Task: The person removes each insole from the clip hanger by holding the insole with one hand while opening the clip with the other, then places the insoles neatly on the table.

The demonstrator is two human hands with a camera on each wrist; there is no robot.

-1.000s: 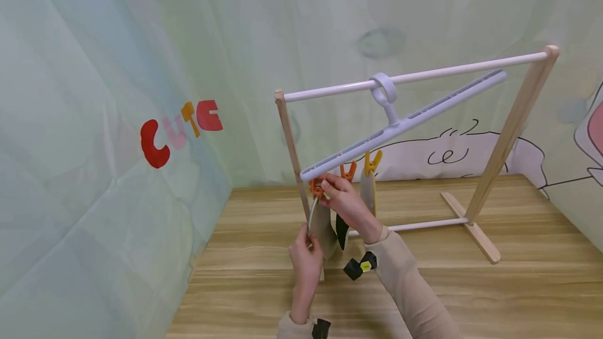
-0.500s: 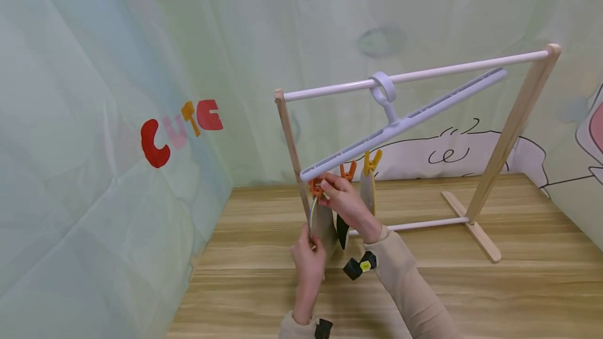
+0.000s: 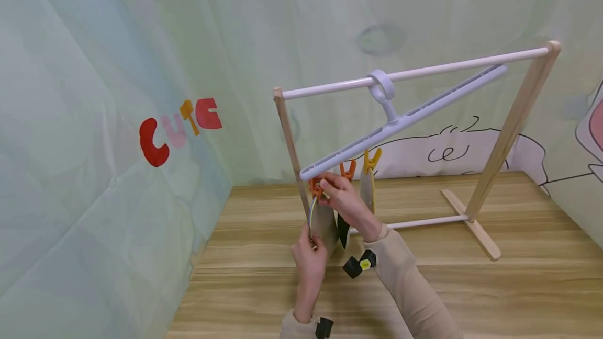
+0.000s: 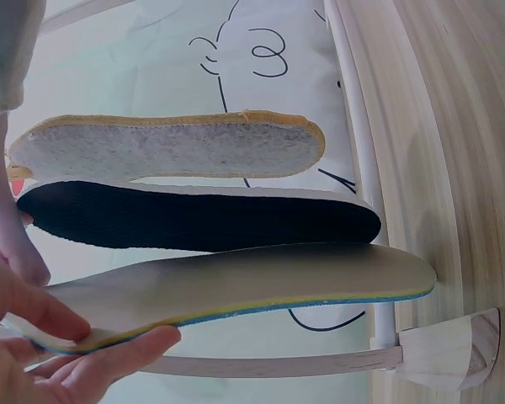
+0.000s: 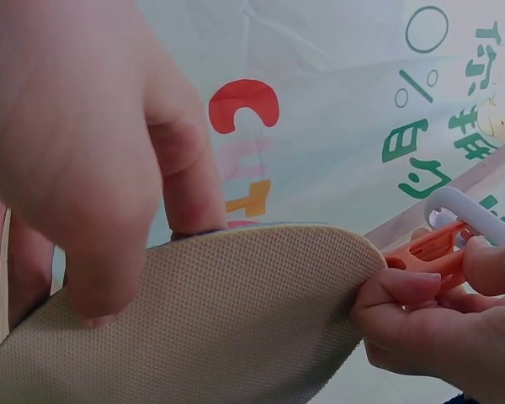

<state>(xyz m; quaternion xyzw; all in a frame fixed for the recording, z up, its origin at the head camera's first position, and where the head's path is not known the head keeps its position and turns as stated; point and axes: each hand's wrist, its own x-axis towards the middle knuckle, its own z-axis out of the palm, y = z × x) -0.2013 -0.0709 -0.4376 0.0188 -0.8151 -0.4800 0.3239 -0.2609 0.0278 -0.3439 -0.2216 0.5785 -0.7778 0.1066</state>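
Observation:
A beige insole (image 3: pixel 326 226) with a yellow and blue edge hangs below the low left end of a lavender hanger (image 3: pixel 350 159). My left hand (image 3: pixel 311 260) pinches its edge between thumb and fingers, closely seen in the left wrist view. At the insole's upper end, my right hand (image 3: pixel 347 200) grips an orange clothespin (image 5: pixel 429 251), which meets the insole tip in the right wrist view. Beside it hang a black insole (image 4: pixel 202 217) under another orange clothespin (image 3: pixel 348 170) and a fluffy white insole (image 4: pixel 172 147) under a yellow clothespin (image 3: pixel 372 160).
The hanger tilts, its ring around the top bar (image 3: pixel 438 70) of a wooden rack. The rack's right post (image 3: pixel 511 135) and foot (image 3: pixel 473 226) stand on a wood-grain table (image 3: pixel 527 297). A printed curtain (image 3: pixel 141 56) encloses the back and left.
My left hand has shifted slightly to the right, still pinching the beige insole. The right hand keeps its grip on the orange clothespin. The head view has tilted very slightly.

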